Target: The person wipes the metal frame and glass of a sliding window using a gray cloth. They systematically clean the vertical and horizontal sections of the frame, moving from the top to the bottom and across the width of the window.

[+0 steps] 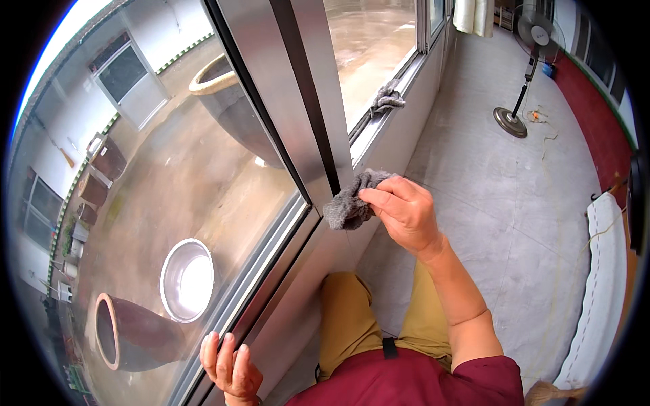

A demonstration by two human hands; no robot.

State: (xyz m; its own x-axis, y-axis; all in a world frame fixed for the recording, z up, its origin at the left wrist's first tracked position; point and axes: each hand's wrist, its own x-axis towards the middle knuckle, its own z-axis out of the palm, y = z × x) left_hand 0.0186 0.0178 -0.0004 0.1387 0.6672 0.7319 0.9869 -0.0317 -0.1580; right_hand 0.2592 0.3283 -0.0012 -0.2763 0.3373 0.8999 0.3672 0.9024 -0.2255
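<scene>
Here the left hand [230,369] rests flat, fingers spread, on the glass [169,196]; the right hand [405,213] pinches a grey rag [345,206] against the window frame [298,115]; firm, even strokes along the track [261,287] should serve best; beyond, another rag [386,99] lies on the sill.

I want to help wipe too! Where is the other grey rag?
In the head view, the spare grey rag lies bunched on the window sill, up and right of centre, beyond the right hand and left of the standing fan.

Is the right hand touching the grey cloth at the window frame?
Touching. The head view shows the right hand pinching the grey cloth between its fingertips, against the metal window frame.
</scene>
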